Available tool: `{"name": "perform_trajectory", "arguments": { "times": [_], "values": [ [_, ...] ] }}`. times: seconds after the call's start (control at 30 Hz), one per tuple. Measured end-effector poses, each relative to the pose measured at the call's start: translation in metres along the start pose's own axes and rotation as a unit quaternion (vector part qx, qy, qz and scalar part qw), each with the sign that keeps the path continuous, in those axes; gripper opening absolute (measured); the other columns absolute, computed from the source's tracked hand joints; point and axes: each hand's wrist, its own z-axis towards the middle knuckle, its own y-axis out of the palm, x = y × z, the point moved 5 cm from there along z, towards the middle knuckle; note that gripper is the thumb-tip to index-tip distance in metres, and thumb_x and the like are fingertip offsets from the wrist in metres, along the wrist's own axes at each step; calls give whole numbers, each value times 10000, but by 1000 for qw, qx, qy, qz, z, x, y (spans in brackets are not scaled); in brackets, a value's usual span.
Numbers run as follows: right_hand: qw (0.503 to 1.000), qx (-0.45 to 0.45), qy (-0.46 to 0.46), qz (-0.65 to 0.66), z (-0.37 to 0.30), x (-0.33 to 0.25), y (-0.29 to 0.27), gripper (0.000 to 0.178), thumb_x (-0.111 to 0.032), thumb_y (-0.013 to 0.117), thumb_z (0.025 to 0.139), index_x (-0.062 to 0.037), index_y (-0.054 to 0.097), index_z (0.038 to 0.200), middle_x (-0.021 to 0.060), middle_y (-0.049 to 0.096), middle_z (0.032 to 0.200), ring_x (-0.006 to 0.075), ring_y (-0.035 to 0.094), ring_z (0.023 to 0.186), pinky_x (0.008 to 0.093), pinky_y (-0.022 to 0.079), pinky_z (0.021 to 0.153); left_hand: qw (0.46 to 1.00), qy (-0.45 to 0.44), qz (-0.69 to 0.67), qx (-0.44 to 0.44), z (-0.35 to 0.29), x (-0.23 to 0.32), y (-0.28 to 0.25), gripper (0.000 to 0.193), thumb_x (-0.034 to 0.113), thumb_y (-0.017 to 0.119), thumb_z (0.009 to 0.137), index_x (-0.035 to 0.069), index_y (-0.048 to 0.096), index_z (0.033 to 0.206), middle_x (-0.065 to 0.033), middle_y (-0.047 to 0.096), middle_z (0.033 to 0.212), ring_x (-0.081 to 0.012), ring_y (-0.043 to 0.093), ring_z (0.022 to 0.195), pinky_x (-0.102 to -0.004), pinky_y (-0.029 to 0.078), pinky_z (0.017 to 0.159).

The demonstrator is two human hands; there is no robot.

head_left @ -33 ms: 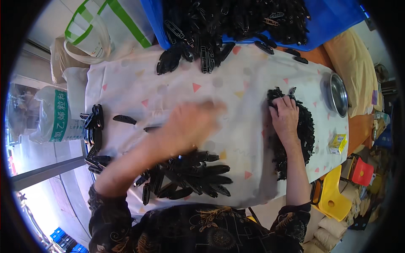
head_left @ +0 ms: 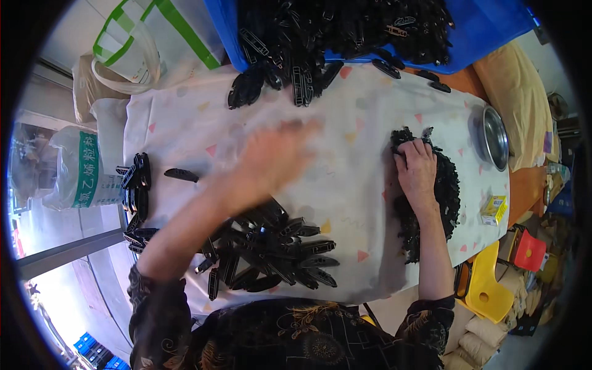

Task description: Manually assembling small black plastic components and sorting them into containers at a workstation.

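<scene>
black pieces (head_left: 448, 191) under right grip (head_left: 417, 166)

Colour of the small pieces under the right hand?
The small pieces are black, seen best in the head view.

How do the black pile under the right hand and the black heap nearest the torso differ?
- Pieces: the right pile is small, jagged bits; the near heap is long, slim parts.
- Layout: the right pile is a dense band; the near heap fans out loosely.
- Contact: the right hand is on the right pile; no hand is on the near heap.
Shared: both black, on the pale patterned cloth.
</scene>
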Motion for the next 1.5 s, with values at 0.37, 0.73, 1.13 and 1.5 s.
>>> {"name": "perform_trajectory", "arguments": {
  "times": [0.37,0.73,1.13,1.5],
  "values": [
    [702,-38,289,650,-20,-3,-1,43,-54,641,864,-38,604,880,34,633,798,111,578,684,263,480,631,986,-151,69,24,83,-69,12,364,272,647,803,179,488,1116,-119,552,1027,-306,578,980,-437,434,844],
    [618,-39,272,737,-72,-55,-24,49,-41,643,857,-39,600,878,46,626,805,128,570,700,264,461,650,935,-128,-329,35,3,-3,18,490,-15,479,882,140,347,1328,-113,636,858,-179,626,761,-292,496,651],
    [614,-20,223,756,-75,-101,-46,56,-32,652,854,-18,608,884,32,570,1007,96,515,852,253,428,785,756,-145,-636,-60,-52,60,60,469,47,417,961,93,304,1414,-119,585,1083,-166,620,869,-274,525,735],
    [940,-97,-159,286,-57,-109,-95,124,62,639,762,6,587,859,75,531,860,228,575,718,305,489,618,837,-124,-507,-166,-57,67,62,357,85,429,975,25,447,1326,-40,586,1000,-90,586,820,-226,500,673]
  ]
}}
